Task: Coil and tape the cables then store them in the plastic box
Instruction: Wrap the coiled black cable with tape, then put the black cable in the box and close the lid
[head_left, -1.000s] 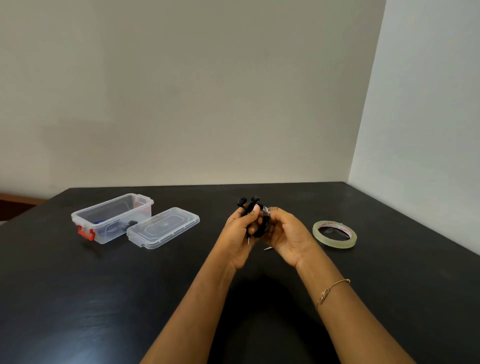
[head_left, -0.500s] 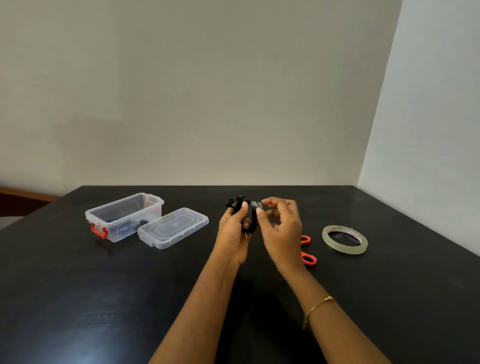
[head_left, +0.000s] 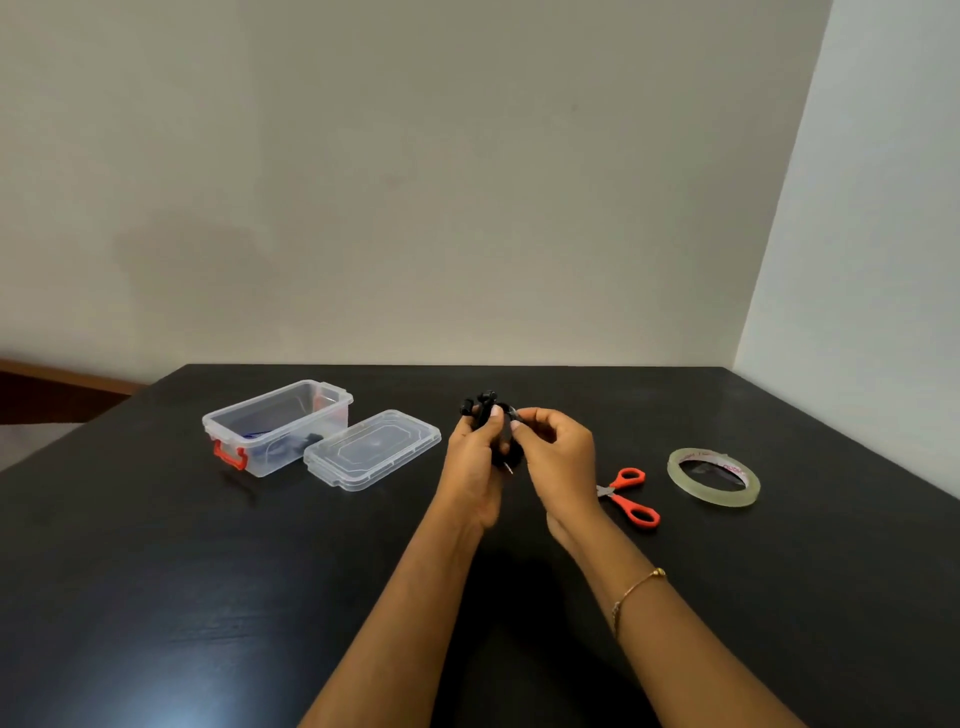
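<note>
The small black coiled earphone cable (head_left: 494, 428) sits above the table, clamped between the left hand (head_left: 475, 460) and the right hand (head_left: 558, 457), whose fingertips pinch it. To tape well, keep the thumbs pressing the strip flat; the clear lidless plastic box (head_left: 278, 426) waits far left of the fingers.

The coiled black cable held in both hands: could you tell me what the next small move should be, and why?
Probably press the tape down around the coiled black cable: the left hand grips it while the right hand pinches at its top, and the open plastic box waits at the left.
</note>
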